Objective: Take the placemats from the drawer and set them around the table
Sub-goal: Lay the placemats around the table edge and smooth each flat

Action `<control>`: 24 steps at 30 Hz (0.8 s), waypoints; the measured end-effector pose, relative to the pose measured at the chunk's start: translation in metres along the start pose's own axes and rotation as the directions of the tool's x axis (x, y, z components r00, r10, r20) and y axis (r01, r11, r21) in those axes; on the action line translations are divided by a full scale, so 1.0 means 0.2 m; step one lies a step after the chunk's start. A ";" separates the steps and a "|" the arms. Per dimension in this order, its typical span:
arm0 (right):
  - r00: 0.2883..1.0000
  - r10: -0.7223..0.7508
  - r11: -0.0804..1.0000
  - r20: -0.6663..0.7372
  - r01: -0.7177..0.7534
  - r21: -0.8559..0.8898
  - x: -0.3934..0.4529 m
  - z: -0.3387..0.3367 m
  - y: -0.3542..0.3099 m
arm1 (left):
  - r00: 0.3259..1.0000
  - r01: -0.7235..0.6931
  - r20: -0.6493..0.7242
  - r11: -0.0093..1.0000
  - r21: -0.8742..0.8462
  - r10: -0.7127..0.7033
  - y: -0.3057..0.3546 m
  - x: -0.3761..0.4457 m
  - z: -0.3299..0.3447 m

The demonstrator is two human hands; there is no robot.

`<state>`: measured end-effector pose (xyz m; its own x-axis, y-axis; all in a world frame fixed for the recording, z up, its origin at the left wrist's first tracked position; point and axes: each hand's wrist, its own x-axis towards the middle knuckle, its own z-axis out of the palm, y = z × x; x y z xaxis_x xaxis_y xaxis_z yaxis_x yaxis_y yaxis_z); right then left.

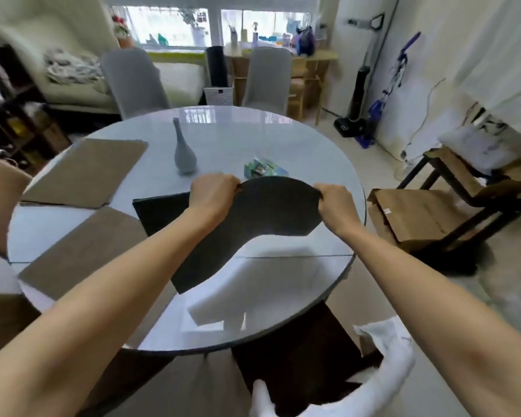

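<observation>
I hold a dark placemat above the round glass-topped table. My left hand grips its far left edge and my right hand grips its far right edge, so the mat bows upward between them and hangs down toward me. Another dark placemat lies flat on the table just left of my left hand, partly hidden by my arm. Two brown placemats lie on the left side: one far left, one nearer me.
A slim grey vase stands near the table's middle, with a small green packet to its right. Two grey chairs stand at the far side. A wooden bench with a cardboard box sits on the right.
</observation>
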<state>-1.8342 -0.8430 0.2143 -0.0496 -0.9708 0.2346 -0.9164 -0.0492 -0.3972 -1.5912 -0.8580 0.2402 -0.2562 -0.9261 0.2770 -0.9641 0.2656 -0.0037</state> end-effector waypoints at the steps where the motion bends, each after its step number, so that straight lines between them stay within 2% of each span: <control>1: 1.000 -0.021 0.998 -0.013 0.022 0.055 0.06 0.03 -0.01 | 0.998 0.057 -0.032 0.998 0.003 -0.057 -0.01 0.02 0.01; 5: 0.984 -0.142 0.973 -0.111 0.160 0.169 0.23 0.10 -0.02 | 0.977 0.160 -0.146 0.987 0.026 -0.154 -0.03 0.06 0.04; 8: 0.969 -0.243 0.964 -0.031 0.245 0.100 0.29 0.25 0.12 | 0.951 0.231 -0.215 0.973 0.013 -0.223 0.01 0.04 0.14; 10: 0.936 -0.343 0.939 0.078 0.341 0.041 0.30 0.39 0.28 | 0.953 0.291 -0.089 0.957 0.002 -0.290 0.09 -0.03 0.31; 11: 0.899 -0.413 0.909 0.147 0.417 0.006 0.30 0.45 0.37 | 0.945 0.325 0.019 0.945 -0.011 -0.325 0.14 -0.07 0.42; 13: 0.794 -0.503 0.829 0.340 0.555 -0.070 0.29 0.56 0.54 | 0.890 0.397 0.241 0.918 0.006 -0.387 0.25 -0.17 0.64; 16: 0.677 -0.457 0.765 0.577 0.630 -0.133 0.22 0.65 0.70 | 0.765 0.457 0.472 0.886 0.082 -0.438 0.41 -0.24 0.88; 18: 0.631 -0.431 0.741 0.646 0.655 -0.145 0.19 0.70 0.77 | 0.700 0.471 0.564 0.877 0.097 -0.438 0.49 -0.25 0.97; 21: 0.631 -0.447 0.708 0.633 0.683 -0.180 0.17 0.77 0.85 | 0.679 0.499 0.572 0.861 0.102 -0.461 0.57 -0.29 1.06; 24: 0.700 -0.410 0.716 0.584 0.644 -0.270 0.19 0.85 0.91 | 0.695 0.500 0.560 0.863 0.073 -0.450 0.65 -0.32 1.17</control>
<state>-1.9348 -0.9293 0.0003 0.5734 -0.7967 -0.1912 -0.7948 -0.5975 0.1061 -1.7167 -0.8257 -0.0025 0.2164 -0.9137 -0.3440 -0.9653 -0.2530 0.0650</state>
